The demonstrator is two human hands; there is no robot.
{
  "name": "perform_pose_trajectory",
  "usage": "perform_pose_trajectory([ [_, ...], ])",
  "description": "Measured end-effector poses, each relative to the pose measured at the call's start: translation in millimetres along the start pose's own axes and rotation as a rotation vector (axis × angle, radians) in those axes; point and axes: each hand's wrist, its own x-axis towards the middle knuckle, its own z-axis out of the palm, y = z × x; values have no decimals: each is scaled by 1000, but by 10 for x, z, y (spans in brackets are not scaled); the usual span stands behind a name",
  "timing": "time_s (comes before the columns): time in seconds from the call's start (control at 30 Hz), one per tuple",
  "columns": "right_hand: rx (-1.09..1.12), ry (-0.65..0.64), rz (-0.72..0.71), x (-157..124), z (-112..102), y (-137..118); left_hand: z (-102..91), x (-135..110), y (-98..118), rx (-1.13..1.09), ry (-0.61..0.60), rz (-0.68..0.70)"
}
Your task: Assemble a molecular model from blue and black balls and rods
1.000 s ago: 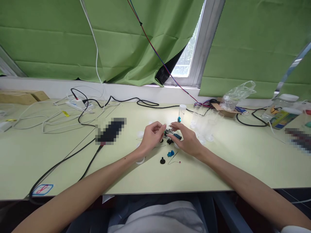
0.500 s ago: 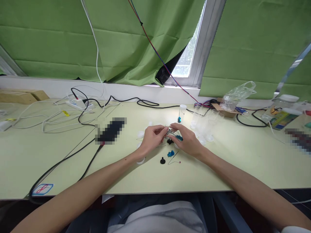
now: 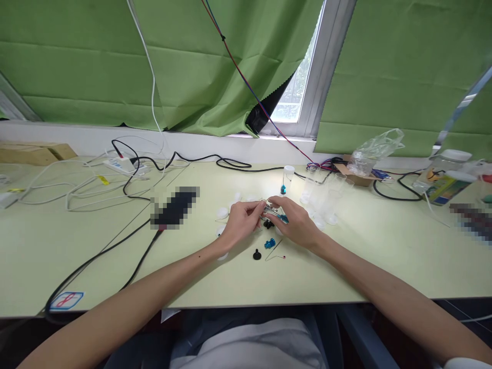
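Observation:
My left hand (image 3: 244, 221) is closed in a pinch; whatever lies between its fingertips is too small to make out. Close beside it, my right hand (image 3: 298, 219) has thumb and fingers closed round a thin silver piece with a blue end (image 3: 283, 218). The fingertips of both hands nearly meet above the table. Below them lies a small black part (image 3: 268, 224), partly covered. Nearer to me are a shiny blue fitting (image 3: 270, 243), a black knob-like piece with a round base (image 3: 257, 255) and a thin bent wire with a red tip (image 3: 277, 257).
Behind my hands stands a clear tube with a white lid (image 3: 289, 170) and a blue piece at its base (image 3: 283, 189). Clear cups (image 3: 332, 197) and white caps (image 3: 222, 212) lie around. A dark blurred-out device (image 3: 177, 207) and cables (image 3: 88, 259) occupy the left side.
My hands stay almost in place, with only slight finger movement. A little more of the blue end shows at my right hand. The loose parts have not moved.

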Motion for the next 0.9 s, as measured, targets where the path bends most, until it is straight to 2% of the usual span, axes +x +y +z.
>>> perform_pose_trajectory([
  [0.37, 13, 26, -32, 19, -9, -21, 48, -15, -40, 171, 21, 94],
  [0.63, 5, 21, -28, 18, -18, -13, 36, -44, 10, 320, -50, 238],
  [0.9, 20, 11, -23, -1, -10, -1, 62, -74, 8, 563, -92, 254],
])
